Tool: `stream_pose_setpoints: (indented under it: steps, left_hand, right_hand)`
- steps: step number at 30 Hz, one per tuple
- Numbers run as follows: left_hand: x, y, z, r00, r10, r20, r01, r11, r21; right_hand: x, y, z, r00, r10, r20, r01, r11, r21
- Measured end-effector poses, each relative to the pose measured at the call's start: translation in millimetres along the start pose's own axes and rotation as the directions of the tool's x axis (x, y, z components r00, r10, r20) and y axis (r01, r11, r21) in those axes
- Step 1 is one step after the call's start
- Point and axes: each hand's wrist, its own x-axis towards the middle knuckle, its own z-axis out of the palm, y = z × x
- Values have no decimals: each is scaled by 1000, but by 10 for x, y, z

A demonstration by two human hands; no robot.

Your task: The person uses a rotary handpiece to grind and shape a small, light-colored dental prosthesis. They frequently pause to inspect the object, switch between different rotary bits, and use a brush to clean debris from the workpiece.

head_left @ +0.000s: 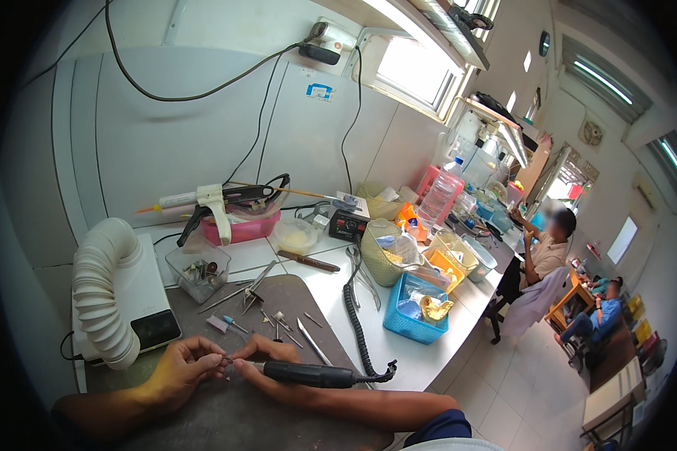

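My right hand point(262, 359) grips a black rotary handpiece point(308, 374). A coiled black cord point(351, 312) leads away from its back end. My left hand point(184, 370) is closed in a pinch right at the front of the handpiece, fingertips meeting those of my right hand. What it pinches is too small to make out. Both hands are just above a dark grey work mat point(278, 421). Beyond them lie small burs and bits point(278, 319), a pink-tipped piece point(217, 323) and a slim metal carving tool point(313, 342).
To the left stands a white box with a ribbed hose point(101, 301). Further back are a clear tub of bits point(198, 272), a pink basket point(241, 230) with a glue gun point(217, 207), and a black control box point(348, 224). A blue basket point(408, 325) is at right; people sit beyond.
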Motion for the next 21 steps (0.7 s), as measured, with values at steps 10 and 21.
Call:
stream_pose_setpoints:
  steps: [10, 21]
  left_hand:
    - [-37, 20, -4, 1000, 9, -16, -9, 1000, 2]
    - [42, -3, 35, 1000, 0, -29, 1, 1000, 27]
  right_hand:
    - [40, 12, 16, 998, -58, 11, 57, 996, 67]
    - [0, -82, -65, 999, -38, -23, 39, 998, 44]
